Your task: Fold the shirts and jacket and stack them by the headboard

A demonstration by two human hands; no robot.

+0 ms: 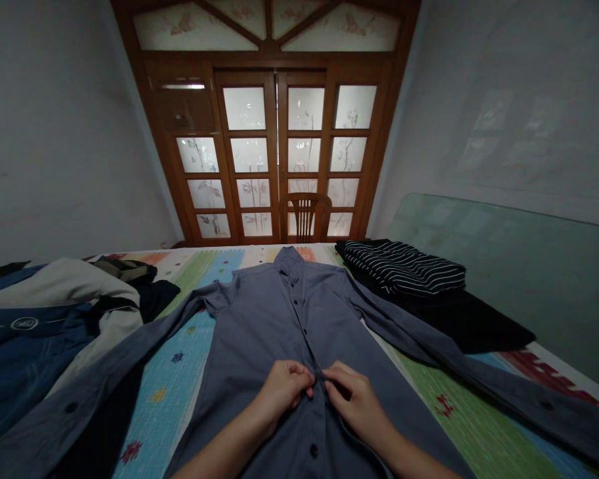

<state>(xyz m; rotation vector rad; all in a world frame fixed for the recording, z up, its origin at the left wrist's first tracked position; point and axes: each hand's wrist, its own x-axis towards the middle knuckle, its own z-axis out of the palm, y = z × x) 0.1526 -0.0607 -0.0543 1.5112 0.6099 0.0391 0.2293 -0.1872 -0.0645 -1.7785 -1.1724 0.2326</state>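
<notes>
Tablecloth carries the grey shirt up its middle, front up, collar toward the far edge; loose clothes lie along the left edge, a folded striped garment by the far right corner. My left hand and right hand pinch the shirt front, fingertips nearly closed. Above, 3 buttons look fastened; below, 1 button and a gaping front seem left.

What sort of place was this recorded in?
Probably a room in a home: there are glass-paned wooden doors, a wooden chair, and a colourful patterned cloth spread beneath the grey shirt.
</notes>
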